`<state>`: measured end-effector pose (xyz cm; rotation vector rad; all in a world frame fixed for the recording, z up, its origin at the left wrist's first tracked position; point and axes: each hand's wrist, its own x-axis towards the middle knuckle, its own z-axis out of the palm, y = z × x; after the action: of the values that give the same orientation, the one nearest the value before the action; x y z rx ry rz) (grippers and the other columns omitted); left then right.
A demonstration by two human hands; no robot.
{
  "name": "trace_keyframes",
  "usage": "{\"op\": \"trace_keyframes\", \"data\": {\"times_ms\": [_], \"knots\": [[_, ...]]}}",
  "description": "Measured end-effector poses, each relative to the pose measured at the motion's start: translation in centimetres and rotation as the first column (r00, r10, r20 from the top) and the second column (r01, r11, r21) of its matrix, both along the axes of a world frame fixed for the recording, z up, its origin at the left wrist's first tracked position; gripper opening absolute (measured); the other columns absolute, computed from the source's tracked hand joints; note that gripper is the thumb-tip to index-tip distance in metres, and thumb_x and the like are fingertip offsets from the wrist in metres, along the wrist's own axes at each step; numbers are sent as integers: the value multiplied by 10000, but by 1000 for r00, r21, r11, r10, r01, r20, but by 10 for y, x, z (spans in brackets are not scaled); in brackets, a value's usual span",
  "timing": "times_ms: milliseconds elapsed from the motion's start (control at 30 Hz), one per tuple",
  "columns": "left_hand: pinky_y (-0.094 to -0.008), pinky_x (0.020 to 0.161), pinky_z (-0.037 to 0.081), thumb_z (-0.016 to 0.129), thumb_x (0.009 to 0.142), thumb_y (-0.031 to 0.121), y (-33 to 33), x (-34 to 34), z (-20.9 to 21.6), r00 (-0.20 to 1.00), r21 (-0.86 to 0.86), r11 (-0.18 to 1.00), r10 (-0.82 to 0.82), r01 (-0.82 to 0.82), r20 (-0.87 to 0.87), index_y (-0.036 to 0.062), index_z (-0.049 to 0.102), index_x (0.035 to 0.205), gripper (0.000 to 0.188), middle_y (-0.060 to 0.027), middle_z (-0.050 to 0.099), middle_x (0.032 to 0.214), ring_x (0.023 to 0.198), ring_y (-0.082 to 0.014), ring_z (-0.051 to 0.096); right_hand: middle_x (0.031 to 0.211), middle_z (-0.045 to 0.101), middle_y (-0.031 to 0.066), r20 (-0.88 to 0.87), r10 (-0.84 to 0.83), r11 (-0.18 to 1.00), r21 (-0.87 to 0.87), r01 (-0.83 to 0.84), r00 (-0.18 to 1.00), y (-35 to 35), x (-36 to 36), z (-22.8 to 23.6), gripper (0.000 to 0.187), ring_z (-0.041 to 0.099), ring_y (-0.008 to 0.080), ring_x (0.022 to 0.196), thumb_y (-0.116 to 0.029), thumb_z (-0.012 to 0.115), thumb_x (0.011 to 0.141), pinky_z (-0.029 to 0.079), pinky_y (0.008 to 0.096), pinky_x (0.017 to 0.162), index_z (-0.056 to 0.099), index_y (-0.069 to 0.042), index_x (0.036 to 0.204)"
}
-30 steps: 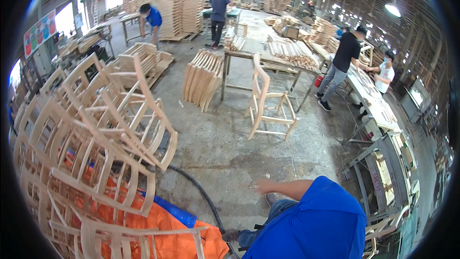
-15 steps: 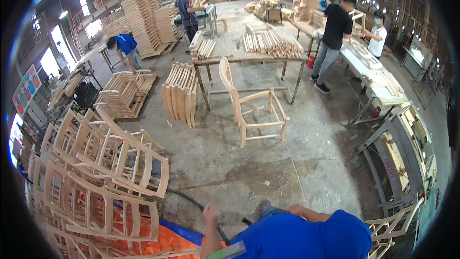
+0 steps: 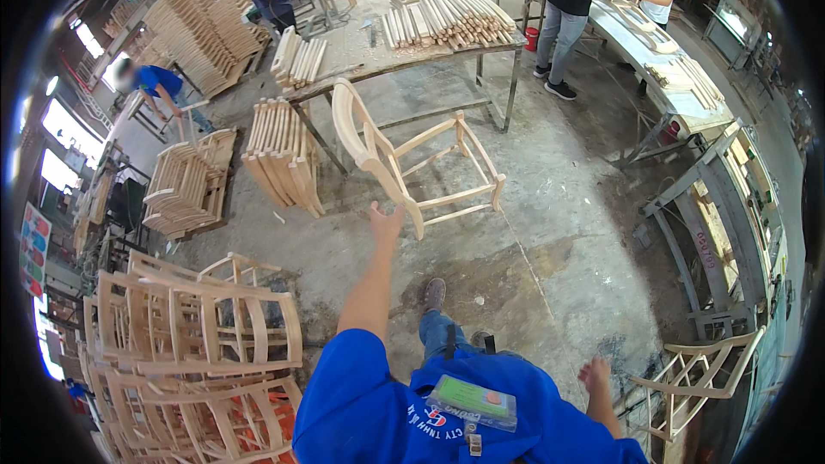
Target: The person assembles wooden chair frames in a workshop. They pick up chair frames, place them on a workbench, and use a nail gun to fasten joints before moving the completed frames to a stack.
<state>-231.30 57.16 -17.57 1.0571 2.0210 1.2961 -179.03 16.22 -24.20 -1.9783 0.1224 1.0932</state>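
plainly, the largest thing near us is the worktable point(image 3: 352, 56); after it comes the crowd of chair frames point(image 3: 193, 368) at our lower left. just beside the table stands the single chair frame point(image 3: 388, 176), upright and seatless, its tall curved back point(image 3: 347, 120) toward our left. we judge it light for its bulk, being all slim posts and open rails, and stiff, with little give at the joints. the wood looks raw and dry, so we expect more grip than slip (a splinter seems likelier than a slide). to our eye the sounder hold is one hand on the back post point(image 3: 402, 193) and the other on the side seat rail point(image 3: 455, 195), since the weight probably leans toward the back; we would spare the thinner rails below. our left hand point(image 3: 387, 220) reaches to the low end of that post, fingers parted and closed on nothing; whether they touch the wood, we cannot tell. our right hand point(image 3: 595, 372) hangs well apart from it, fingers loosely spread, nothing visible in its grasp.
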Motion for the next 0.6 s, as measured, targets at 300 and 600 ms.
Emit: {"op": "trace_keyframes", "data": {"times_ms": [300,600], "knots": [[-415,995,513,917,732,229,149,-23,-40,949,2,998,58,-62,309,-55,538,1354,781,-187,649,1286,1163,-297,641,927,623,130,-179,134,934,-305,-185,975,-7,-182,17,328,650,282,751,-356,575,1035,549,434,590,547,-79,1209],[-392,830,537,805,765,92,223,-27,-35,942,131,984,-152,117,300,-30,690,1058,337,-116,732,992,922,-239,697,1047,682,110,-101,164,979,-102,-175,981,64,-229,48,397,697,236,877,-381,605,1051,582,390,681,589,-91,1322]]}}
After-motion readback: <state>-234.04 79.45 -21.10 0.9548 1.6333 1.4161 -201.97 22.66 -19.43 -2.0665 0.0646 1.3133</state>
